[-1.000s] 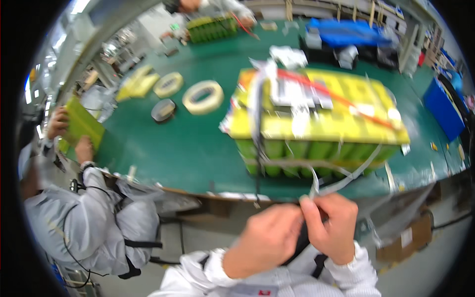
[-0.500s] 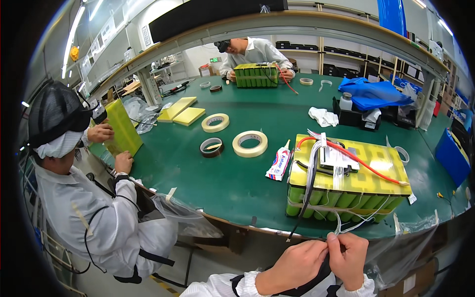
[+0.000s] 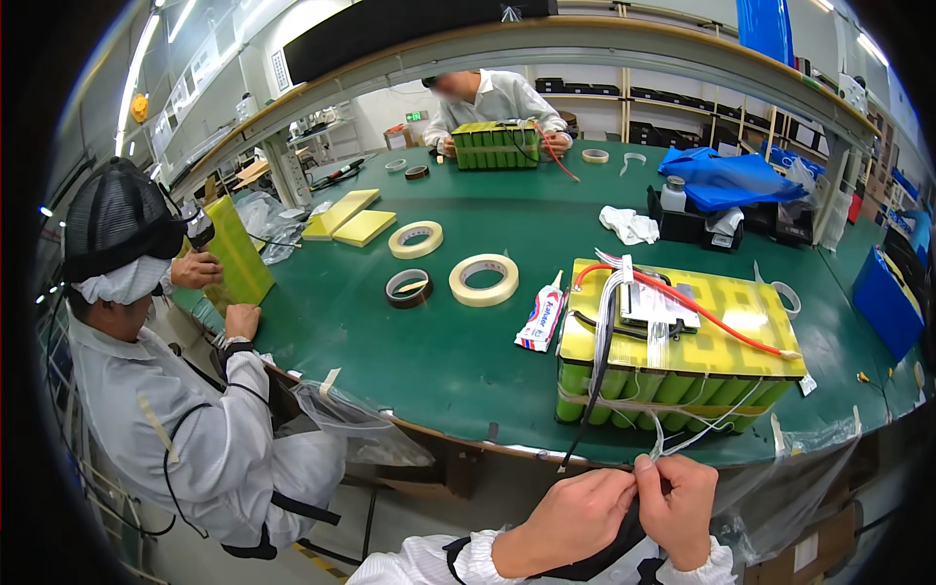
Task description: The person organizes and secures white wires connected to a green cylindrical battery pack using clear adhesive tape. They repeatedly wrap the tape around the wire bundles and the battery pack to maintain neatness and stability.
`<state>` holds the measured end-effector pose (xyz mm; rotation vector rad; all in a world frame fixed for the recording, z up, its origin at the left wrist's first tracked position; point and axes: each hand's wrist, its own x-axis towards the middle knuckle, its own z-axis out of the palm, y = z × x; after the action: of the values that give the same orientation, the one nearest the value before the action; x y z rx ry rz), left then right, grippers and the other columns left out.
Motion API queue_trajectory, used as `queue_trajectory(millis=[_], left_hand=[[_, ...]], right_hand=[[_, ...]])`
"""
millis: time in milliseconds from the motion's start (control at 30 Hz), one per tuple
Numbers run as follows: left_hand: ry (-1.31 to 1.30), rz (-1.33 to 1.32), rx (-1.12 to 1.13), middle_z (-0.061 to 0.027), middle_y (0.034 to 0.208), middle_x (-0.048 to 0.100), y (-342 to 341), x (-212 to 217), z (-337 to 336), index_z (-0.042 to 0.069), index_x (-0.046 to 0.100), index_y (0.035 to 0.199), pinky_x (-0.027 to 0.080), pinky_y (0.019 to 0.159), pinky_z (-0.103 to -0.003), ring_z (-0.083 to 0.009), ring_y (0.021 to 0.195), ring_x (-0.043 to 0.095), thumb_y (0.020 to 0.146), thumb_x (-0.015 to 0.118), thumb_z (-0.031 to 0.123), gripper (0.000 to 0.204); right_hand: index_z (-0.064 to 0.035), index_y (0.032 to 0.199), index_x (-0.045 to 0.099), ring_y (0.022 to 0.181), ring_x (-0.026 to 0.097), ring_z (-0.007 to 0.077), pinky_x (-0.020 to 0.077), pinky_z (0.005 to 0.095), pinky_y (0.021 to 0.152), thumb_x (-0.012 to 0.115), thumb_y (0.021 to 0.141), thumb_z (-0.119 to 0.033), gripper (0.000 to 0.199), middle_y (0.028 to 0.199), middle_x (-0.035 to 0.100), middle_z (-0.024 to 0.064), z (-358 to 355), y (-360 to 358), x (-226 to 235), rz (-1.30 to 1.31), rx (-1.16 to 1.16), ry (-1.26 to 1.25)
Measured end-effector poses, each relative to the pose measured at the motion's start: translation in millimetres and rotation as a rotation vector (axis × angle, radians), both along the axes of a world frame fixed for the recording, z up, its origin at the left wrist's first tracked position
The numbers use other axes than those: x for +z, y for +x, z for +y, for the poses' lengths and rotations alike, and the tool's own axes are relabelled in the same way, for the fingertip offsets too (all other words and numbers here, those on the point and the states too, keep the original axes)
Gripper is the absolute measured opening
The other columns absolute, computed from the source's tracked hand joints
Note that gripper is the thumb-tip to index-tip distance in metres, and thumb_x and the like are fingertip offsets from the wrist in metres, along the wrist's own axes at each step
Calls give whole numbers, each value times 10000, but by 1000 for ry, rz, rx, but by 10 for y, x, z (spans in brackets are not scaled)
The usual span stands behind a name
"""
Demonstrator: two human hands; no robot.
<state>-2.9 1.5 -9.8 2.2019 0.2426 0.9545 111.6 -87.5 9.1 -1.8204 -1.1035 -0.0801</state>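
A battery pack (image 3: 741,336) of green cells with a yellow top sheet stands near the table's front edge on my right. Thin white wires (image 3: 658,439) run from its front side down to my fingers. My left hand (image 3: 570,517) and my right hand (image 3: 681,507) meet just off the table edge, fingertips pinched together on the wire ends; the exact tips are hidden. A red cable (image 3: 721,330) crosses the pack's top beside a bundle of white leads (image 3: 612,283). One black cable (image 3: 588,409) hangs down the front, left of my hands.
Left of the pack lies a glue tube (image 3: 539,317), then tape rolls (image 3: 484,281). A co-worker (image 3: 185,390) sits at left holding a yellow panel (image 3: 239,255); another person (image 3: 502,102) works on a similar pack (image 3: 495,146) across the table. A black box (image 3: 682,222) stands behind.
The whole scene has shifted slightly left in view. Both my hands keep their pinch on the wires, with hardly any other movement.
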Motion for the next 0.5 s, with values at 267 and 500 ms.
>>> queue_trajectory(millis=[267, 500], left_hand=[[11, 15, -2, -139, 842, 653, -22, 41, -9, 0, 617, 975, 536, 632, -387, -323, 728, 647, 882, 644, 45, 106], [-11, -1, -9, -147, 841, 647, -30, 17, -53, 8, 622, 965, 534, 630, -396, -336, 740, 646, 872, 654, 47, 106]], right_hand=[[54, 627, 611, 433, 491, 287, 337, 370, 444, 673, 825, -79, 246, 520, 523, 158, -14, 28, -40, 23, 28, -5], [15, 568, 541, 441, 460, 301, 339, 398, 443, 703, 817, -88, 314, 506, 466, 129, -42, 9, -53, -6, 26, 40]])
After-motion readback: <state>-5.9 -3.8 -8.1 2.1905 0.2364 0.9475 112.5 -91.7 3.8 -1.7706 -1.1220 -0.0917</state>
